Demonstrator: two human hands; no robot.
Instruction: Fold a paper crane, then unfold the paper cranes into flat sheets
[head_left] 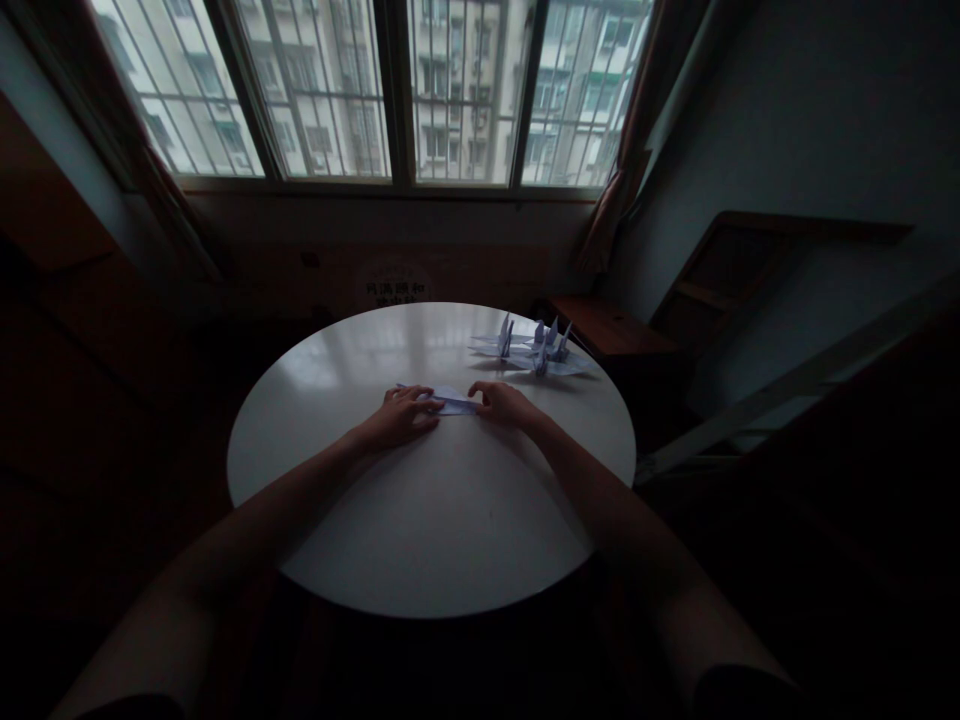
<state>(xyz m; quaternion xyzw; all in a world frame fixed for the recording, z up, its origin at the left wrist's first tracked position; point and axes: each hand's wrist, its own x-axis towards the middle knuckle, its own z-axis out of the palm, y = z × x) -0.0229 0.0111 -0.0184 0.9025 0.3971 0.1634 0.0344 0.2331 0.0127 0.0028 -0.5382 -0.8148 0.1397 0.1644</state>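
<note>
works at a round white table. has paper birds at the far right. rests the left hand, with fingers a bit apart, on folded paper near the middle. touches its right end with the right hand, with curled fingers; cannot tell if pinching.

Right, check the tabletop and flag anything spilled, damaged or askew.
Nothing stands out. The left hand and right hand touch the folded paper, and the paper cranes stand grouped toward the far right of the white tabletop, which shows no spill. Fine damage would be too small to tell.
</note>
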